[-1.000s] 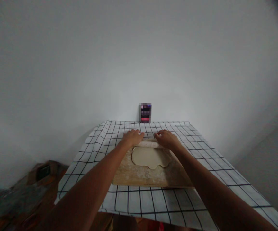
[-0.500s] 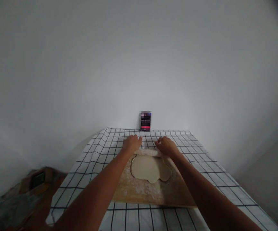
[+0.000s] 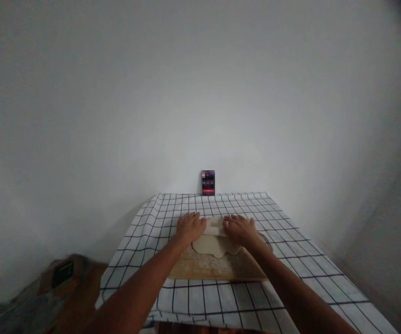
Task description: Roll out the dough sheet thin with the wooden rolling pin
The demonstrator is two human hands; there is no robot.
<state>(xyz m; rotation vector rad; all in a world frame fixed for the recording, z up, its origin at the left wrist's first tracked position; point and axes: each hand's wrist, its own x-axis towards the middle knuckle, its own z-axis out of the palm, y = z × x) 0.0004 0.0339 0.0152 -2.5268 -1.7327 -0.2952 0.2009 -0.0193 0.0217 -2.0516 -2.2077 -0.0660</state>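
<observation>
A thin, irregular sheet of dough (image 3: 214, 245) lies on a floured wooden board (image 3: 217, 270). Across its far part runs a pale rolling pin (image 3: 214, 228), seen only between my hands; its ends are hidden. My left hand (image 3: 191, 227) presses flat over the pin's left side, fingers reaching forward. On the right side my right hand (image 3: 239, 228) lies over it the same way, fingers stretched forward and slightly apart. Both palms appear to rest on the pin without wrapping round it. My right wrist covers part of the dough's edge.
A black-and-white checked cloth (image 3: 144, 253) covers the table under the board. At its far edge a phone (image 3: 208, 183) leans upright against the white wall (image 3: 200, 93). Low on the left, beside the table, is a brown box (image 3: 61, 274) with a dark opening.
Both hands have drawn back toward me and now lie over the rolling pin, where before they reached past it. The camera view has shifted slightly.
</observation>
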